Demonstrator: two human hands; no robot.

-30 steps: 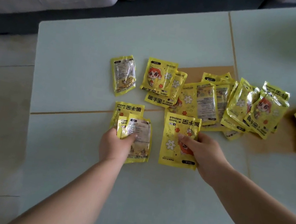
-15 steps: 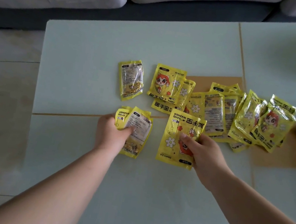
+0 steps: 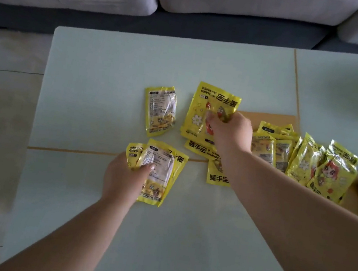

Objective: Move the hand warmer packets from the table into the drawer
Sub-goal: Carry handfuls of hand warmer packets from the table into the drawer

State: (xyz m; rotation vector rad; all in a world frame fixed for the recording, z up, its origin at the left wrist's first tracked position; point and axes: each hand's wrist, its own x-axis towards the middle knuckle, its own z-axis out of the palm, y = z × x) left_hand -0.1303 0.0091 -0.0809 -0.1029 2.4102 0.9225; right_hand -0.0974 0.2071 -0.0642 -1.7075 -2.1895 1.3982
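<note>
Left hand grips a fanned stack of packets low over the table, evidently as a collecting bundle, while right hand pinches one packet above the loose pile; no drawer visible.

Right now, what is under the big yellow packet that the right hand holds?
The right hand holds the big packet over other yellow packets, whose lower edges show. Their faces are covered, so I cannot count them.

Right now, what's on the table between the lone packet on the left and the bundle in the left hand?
Nothing: only bare table separates the lone packet from the bundle, in the head view.
</note>
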